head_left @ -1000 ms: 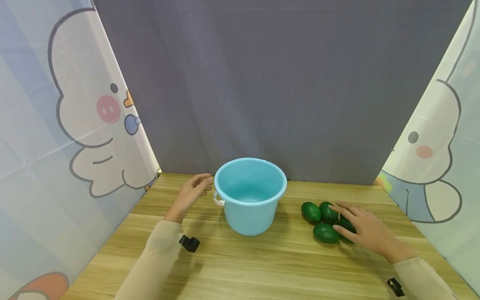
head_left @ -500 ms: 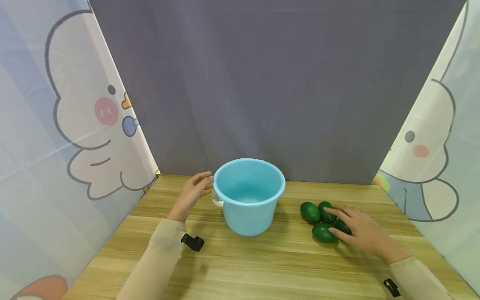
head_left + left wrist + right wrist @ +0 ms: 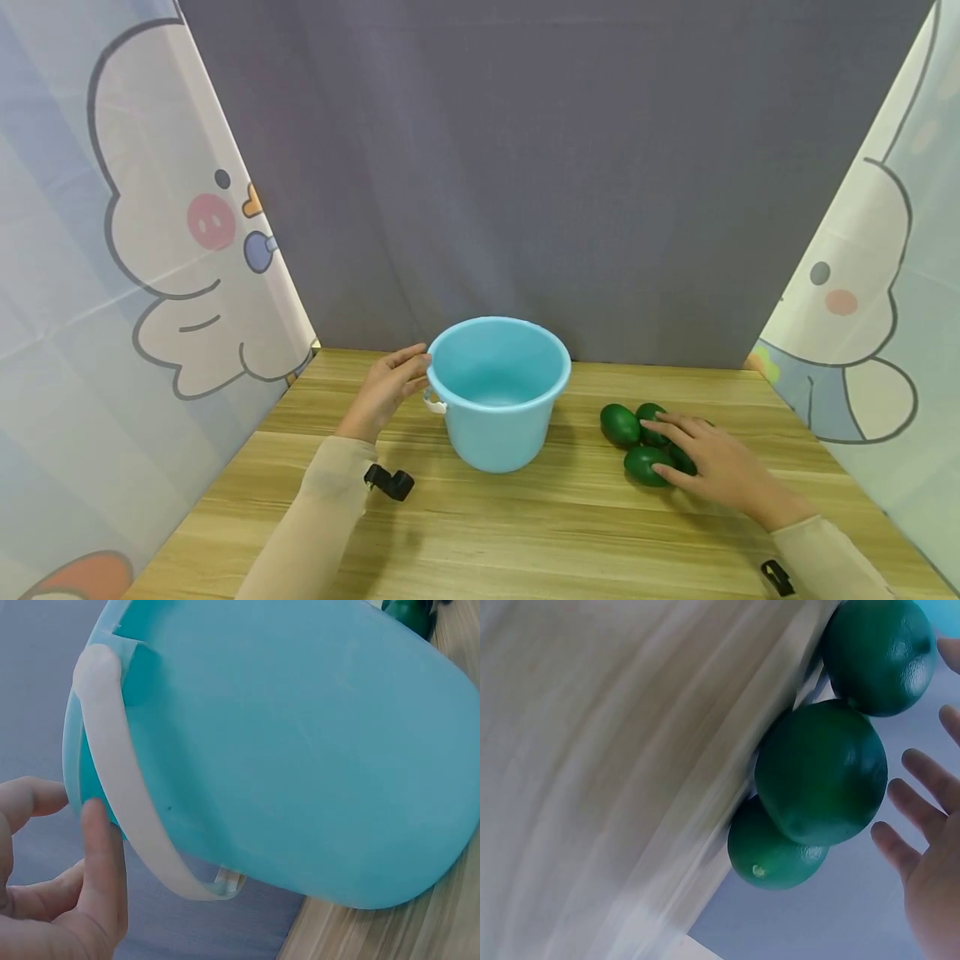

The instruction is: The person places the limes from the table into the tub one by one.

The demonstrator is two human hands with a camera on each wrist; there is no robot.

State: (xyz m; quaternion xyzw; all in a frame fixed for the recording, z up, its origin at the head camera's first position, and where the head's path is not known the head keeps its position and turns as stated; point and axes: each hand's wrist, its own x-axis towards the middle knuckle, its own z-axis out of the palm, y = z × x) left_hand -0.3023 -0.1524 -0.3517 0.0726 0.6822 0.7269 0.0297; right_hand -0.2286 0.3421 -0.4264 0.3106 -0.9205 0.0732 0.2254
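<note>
Left hand (image 3: pixel 382 392) at the blue bucket (image 3: pixel 497 437), my fingertips by its rim (image 3: pixel 499 408); whether they pinch, I cannot tell. Right hand (image 3: pixel 716 462) over green fruits (image 3: pixel 620 425) bunched on the table (image 3: pixel 525 533), right of the upright bucket; fingers loosely spread, gripping nothing.

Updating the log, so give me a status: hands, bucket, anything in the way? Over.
Left hand at light-blue bucket, grip uncertain. Right hand over green fruits, none gripped. Bucket upright, nothing visible inside. White handle near left hand, possible snag.
</note>
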